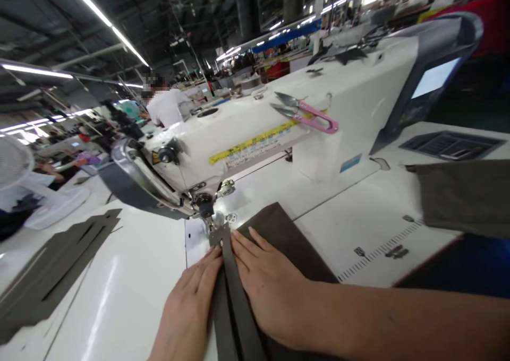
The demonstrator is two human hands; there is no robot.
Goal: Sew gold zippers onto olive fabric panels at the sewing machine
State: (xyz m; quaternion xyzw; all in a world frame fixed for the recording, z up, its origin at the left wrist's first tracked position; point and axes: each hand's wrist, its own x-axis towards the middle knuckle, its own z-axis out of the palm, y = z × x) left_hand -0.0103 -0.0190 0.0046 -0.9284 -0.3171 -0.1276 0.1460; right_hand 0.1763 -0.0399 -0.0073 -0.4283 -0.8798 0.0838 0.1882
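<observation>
Left hand and right hand are pressing flat, open, not clamped, on a dark olive fabric strip lying over a wider olive fabric panel, its end sitting at the steel presser foot of a white industrial sewing machine. Yellow label is unreadable; pink-handled steel thread snips are resting on the machine, above a glossy white table.

A white sewing table carries a slotted olive fabric piece at nine o'clock, an olive cloth at three, and a sewing machine at twelve.
</observation>
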